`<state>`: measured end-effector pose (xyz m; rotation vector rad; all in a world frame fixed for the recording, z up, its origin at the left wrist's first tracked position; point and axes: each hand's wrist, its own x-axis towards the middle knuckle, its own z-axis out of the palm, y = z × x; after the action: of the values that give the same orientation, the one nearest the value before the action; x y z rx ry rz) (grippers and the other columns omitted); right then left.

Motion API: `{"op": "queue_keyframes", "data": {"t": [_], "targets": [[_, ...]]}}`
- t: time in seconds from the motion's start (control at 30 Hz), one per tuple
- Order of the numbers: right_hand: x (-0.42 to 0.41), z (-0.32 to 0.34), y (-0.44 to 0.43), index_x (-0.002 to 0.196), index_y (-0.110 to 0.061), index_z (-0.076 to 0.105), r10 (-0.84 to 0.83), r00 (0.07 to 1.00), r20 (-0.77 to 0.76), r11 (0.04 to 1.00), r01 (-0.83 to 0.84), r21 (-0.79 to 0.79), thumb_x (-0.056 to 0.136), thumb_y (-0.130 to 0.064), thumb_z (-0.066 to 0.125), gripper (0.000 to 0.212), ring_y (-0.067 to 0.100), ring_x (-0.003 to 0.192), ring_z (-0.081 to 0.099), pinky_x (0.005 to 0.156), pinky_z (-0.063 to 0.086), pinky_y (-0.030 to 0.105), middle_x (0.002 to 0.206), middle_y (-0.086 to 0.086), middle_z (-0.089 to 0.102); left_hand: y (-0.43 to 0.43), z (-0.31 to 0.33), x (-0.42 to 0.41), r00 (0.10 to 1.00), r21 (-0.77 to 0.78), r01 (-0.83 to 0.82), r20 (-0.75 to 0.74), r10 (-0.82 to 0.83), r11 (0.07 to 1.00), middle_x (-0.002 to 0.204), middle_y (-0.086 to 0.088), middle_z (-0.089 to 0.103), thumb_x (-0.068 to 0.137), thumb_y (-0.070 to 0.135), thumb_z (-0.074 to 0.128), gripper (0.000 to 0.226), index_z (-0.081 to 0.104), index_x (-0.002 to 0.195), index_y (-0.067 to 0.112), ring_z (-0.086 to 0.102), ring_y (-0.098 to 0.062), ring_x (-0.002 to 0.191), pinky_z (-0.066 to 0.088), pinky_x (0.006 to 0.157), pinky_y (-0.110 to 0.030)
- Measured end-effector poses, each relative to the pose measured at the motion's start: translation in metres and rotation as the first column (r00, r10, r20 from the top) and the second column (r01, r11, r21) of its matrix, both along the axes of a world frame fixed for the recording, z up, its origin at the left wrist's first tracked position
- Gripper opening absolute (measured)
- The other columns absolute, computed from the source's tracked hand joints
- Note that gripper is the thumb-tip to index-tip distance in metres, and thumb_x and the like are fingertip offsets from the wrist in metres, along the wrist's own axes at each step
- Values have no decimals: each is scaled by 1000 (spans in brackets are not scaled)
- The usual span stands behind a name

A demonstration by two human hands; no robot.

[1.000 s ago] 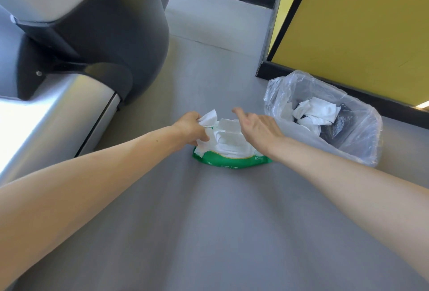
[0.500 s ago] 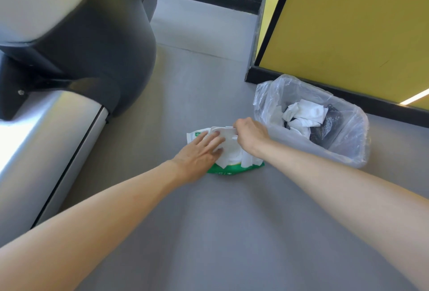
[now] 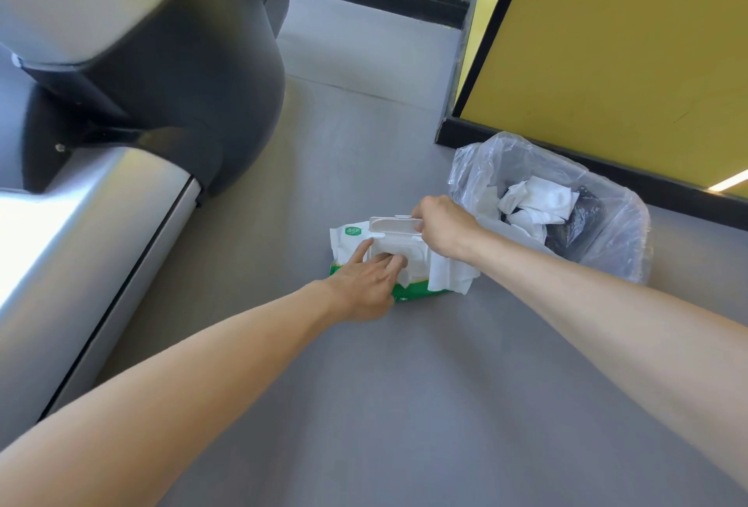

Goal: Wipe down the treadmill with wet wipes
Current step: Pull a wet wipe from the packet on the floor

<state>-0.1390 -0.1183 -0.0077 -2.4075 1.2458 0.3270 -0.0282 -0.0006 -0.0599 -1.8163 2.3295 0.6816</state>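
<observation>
Pack (image 3: pixel 349 241) under left hand (image 3: pixel 366 288) — right hand (image 3: pixel 445 225) pinches lid (image 3: pixel 390 223).

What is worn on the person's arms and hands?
The left forearm and right forearm are bare, no sleeves in view. The left hand and right hand wear no gloves; neither wrist shows a watch or bracelet.

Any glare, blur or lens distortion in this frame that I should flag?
Head view: glare blows out the silver treadmill rail at left; wide-angle stretch toward the lower corners; the left hand, right hand and wipes pack lid are reasonably sharp.
</observation>
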Motion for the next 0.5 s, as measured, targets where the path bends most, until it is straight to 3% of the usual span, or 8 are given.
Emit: {"op": "queue_keyframes", "data": {"t": [0.1, 0.17, 0.23, 0.33, 0.43, 0.5], "targets": [[-1, 4, 4, 60, -14, 31, 22, 999, -37, 997, -25, -70, 86, 7, 44, 36, 30, 67, 42, 49, 27, 30, 61, 4, 37, 3, 0, 6, 963, -249, 177, 242, -116, 952, 96, -5, 55, 76, 7, 39, 28, 54, 99, 10, 49, -24, 91, 24, 85, -33], [0, 4, 7, 62, -13, 32, 21, 998, -59, 996, -26, -88, 84, 9, 43, 33, 29, 67, 45, 54, 30, 30, 63, 4, 39, 9, 3, 9, 926, -331, 258, 354, -135, 908, 88, -6, 50, 74, 9, 29, 33, 60, 88, 10, 46, -24, 77, 24, 72, -33], [1, 3, 7, 61, -13, 33, 25, 998, -63, 997, -29, -74, 83, 11, 42, 34, 29, 65, 43, 51, 28, 30, 62, 4, 38, 16, -4, 10, 908, -356, 286, 397, -133, 890, 93, -8, 51, 75, 8, 20, 47, 63, 94, 6, 47, -24, 78, 26, 74, -35], [0, -1, 4, 57, -17, 27, 57, 998, -33, 998, -58, -40, 84, 9, 45, 42, 26, 63, 33, 48, 23, 30, 57, 2, 30, 15, -6, 8, 916, -302, 223, 391, -93, 927, 104, -3, 61, 73, 9, 20, 56, 66, 105, 6, 54, -23, 93, 26, 88, -36], [-1, 0, 5, 58, -16, 26, 90, 995, -40, 993, -93, -79, 83, 9, 46, 41, 26, 63, 32, 47, 22, 31, 59, 3, 29, 10, -3, -2, 959, -225, 119, 280, -53, 967, 129, -1, 53, 76, 3, 31, 61, 42, 136, 7, 40, -24, 120, 16, 99, -36], [-5, -1, 12, 61, -15, 31, 118, 991, -65, 980, -127, -151, 82, 9, 45, 35, 28, 63, 37, 49, 24, 31, 66, 4, 33, 7, 2, 2, 979, -240, 141, 179, -99, 961, 130, -4, 52, 75, -1, 36, 64, 37, 139, 7, 41, -28, 119, 18, 99, -36]]}}
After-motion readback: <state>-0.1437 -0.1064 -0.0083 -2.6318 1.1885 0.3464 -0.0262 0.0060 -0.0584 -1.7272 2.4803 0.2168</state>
